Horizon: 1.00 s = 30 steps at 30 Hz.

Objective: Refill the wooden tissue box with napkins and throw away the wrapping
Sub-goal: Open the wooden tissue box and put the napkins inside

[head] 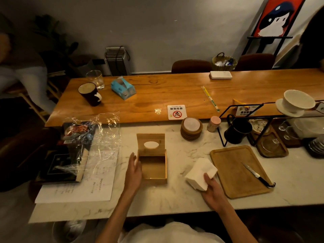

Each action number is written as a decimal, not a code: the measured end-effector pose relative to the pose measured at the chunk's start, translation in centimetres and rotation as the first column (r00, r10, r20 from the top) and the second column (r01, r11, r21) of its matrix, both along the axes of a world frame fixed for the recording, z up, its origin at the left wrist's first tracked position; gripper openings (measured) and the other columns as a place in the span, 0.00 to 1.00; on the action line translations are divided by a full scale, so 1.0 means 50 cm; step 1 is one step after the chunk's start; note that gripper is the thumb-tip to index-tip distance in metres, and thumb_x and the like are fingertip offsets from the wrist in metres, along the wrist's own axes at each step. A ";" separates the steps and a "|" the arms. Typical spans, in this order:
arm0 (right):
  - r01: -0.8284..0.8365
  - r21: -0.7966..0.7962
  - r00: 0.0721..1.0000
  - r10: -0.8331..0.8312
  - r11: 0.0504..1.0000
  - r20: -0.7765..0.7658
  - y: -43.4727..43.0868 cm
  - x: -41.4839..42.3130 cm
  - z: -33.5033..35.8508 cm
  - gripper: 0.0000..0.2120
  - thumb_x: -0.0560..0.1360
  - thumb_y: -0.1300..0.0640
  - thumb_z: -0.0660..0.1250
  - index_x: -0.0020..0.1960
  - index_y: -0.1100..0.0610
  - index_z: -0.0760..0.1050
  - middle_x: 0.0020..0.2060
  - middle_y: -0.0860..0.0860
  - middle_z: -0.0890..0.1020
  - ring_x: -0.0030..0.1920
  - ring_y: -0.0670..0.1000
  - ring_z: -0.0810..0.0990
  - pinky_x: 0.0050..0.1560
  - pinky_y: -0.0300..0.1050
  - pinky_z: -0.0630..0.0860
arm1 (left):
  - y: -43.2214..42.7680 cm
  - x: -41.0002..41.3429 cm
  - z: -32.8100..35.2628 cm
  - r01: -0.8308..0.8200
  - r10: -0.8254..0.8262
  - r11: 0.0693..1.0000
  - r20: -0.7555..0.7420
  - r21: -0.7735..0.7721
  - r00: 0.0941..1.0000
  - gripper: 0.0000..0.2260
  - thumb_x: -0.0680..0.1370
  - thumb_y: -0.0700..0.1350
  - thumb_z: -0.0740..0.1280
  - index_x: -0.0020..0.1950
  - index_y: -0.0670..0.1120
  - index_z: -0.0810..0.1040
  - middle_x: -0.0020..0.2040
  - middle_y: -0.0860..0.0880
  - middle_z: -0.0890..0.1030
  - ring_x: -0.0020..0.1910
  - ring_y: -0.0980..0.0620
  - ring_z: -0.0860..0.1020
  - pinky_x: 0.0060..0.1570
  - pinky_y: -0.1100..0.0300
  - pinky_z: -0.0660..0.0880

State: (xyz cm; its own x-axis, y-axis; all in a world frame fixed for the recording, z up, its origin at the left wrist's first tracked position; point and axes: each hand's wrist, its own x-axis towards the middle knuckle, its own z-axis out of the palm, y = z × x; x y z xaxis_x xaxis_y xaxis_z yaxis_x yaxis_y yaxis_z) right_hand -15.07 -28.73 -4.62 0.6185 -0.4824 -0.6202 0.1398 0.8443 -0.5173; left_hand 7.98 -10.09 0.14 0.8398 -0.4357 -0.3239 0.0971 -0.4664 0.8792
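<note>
My left hand (134, 170) lies with straight fingers flat against the left wall of the square, light-brown wooden tissue box (154, 181). The box stands open on the white marble worktop (175, 199), its lid (151, 137) tipped up at the back with the oval slot showing. My right hand (210, 188) grips the thick stack of white paper napkins (199, 172), thumb on top, between the box and the rectangular wooden tray (233, 172) that carries a black-handled knife (254, 173). The crumpled clear plastic wrapping (105, 135) lies to the left, over a dark book (70, 155) and a printed sheet (98, 181).
</note>
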 end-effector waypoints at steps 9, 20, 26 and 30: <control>0.042 0.071 0.999 -0.044 0.997 0.023 0.002 -0.006 -0.009 0.46 0.61 0.54 0.82 0.74 0.55 0.65 0.68 0.60 0.74 0.66 0.61 0.75 0.62 0.62 0.74 | 0.008 -0.011 -0.037 -0.140 0.079 0.966 -0.269 -0.218 0.960 0.18 0.84 0.49 0.54 0.75 0.54 0.65 0.73 0.52 0.69 0.72 0.51 0.67 0.73 0.49 0.64; -0.776 -0.600 0.581 0.591 0.194 -0.560 0.005 0.294 0.289 0.25 0.78 0.56 0.66 0.72 0.48 0.62 0.63 0.49 0.75 0.60 0.50 0.76 0.52 0.41 0.76 | 0.003 0.011 -0.020 -0.366 0.143 0.880 -0.563 -0.304 0.814 0.18 0.83 0.38 0.54 0.70 0.47 0.73 0.62 0.44 0.79 0.60 0.42 0.77 0.58 0.47 0.77; -0.790 -0.215 0.135 0.178 -0.575 -0.975 0.065 0.418 0.256 0.31 0.76 0.55 0.67 0.75 0.50 0.58 0.72 0.54 0.70 0.69 0.57 0.70 0.66 0.52 0.70 | -0.005 0.007 -0.046 -0.469 0.226 0.831 -0.590 -0.298 0.775 0.20 0.81 0.36 0.59 0.73 0.47 0.70 0.69 0.46 0.75 0.66 0.45 0.74 0.69 0.44 0.69; -0.768 -0.103 0.046 0.106 -0.632 -0.993 0.078 0.433 0.238 0.31 0.78 0.55 0.65 0.77 0.51 0.54 0.72 0.55 0.69 0.69 0.58 0.70 0.64 0.50 0.71 | -0.009 0.008 -0.043 -0.516 0.250 0.797 -0.607 -0.313 0.754 0.20 0.81 0.35 0.59 0.73 0.46 0.70 0.69 0.48 0.75 0.66 0.49 0.74 0.70 0.48 0.67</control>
